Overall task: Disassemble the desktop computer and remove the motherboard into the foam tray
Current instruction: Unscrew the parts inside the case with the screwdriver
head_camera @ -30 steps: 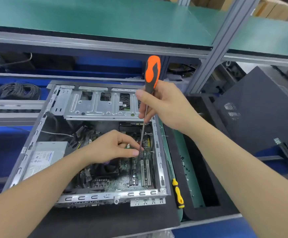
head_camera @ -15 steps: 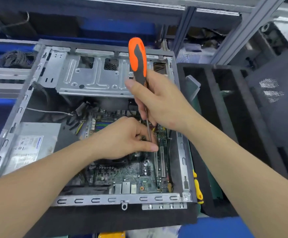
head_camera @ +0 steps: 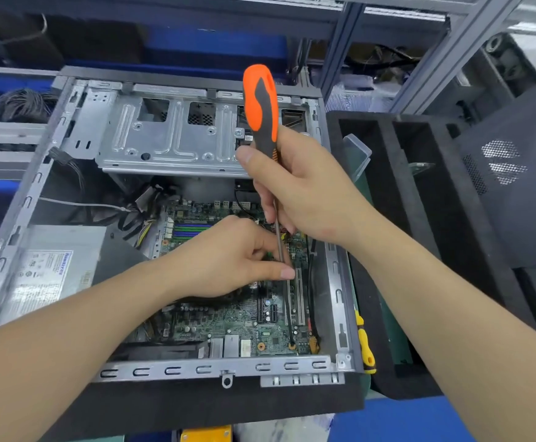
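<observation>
right grip (head_camera: 305, 193) holding screwdriver (head_camera: 260, 103) upright, left grip (head_camera: 225, 260) seemingly pinching its shaft; case wall (head_camera: 336, 282) just beside

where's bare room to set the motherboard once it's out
The foam tray's middle slot, between its ribs, looks mostly bare, as does the black mat in front of the case. Crowded: the slot beside the case holds a green board, with a yellow screwdriver alongside; left hand and right hand work inside.

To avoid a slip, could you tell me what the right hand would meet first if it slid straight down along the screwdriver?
Probably the left hand, whose fingers pinch the screwdriver shaft above the motherboard; depth is unclear.
</observation>
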Tool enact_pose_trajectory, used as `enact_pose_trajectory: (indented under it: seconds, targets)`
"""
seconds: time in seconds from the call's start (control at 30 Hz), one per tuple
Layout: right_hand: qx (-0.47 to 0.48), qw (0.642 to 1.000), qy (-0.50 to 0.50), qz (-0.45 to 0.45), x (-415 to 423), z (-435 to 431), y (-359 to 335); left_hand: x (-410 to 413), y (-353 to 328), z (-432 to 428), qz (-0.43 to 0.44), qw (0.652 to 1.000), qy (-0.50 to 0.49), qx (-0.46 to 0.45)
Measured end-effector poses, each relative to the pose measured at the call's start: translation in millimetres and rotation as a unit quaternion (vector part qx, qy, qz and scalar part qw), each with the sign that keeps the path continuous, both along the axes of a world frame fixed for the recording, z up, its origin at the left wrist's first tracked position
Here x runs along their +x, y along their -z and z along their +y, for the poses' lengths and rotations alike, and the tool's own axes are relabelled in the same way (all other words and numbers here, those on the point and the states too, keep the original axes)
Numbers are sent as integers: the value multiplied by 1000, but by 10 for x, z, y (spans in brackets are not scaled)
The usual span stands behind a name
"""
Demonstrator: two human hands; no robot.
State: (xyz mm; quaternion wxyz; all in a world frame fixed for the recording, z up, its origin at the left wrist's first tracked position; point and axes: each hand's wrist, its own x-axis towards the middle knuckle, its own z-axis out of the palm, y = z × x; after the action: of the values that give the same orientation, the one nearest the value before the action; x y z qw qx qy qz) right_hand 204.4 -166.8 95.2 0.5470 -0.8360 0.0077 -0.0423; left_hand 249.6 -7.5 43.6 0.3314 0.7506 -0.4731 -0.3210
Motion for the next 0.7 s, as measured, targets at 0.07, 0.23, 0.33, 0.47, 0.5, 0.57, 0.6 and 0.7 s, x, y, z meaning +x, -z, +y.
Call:
enact_pose_trajectory:
  seconds: [0.07, 0.23, 0.33, 0.47, 0.5, 0.57, 0.6, 0.7]
  targets:
    - [-4, 1000, -2, 1, -8, 8, -6, -5, -2, 1, 5, 1000, 1, 2]
    - [-9, 1000, -1, 7, -30, 16, -18, -15, -14, 0, 0, 1000, 6, 3]
    - [-2, 1000, 6, 5, -22, 1, -47, -4, -28, -1, 11, 1000, 2, 0]
    - [-6, 1000, 11, -3, -6, -9, -86, 7, -44, -1, 27, 1000, -5, -5]
    - [-5, 1000, 13, -5, -2, -10, -92, 9, -47, 2, 31, 999, -4, -6]
    - [-2, 1000, 20, -11, 6, -17, -110, 19, -47, 8, 37, 999, 8, 5]
    - [-1, 1000, 25, -16, 14, -23, -125, 24, -45, 9, 33, 999, 21, 21]
    - [9, 999, 41, -31, 43, -57, -207, 20, -31, 17, -5, 994, 76, 78]
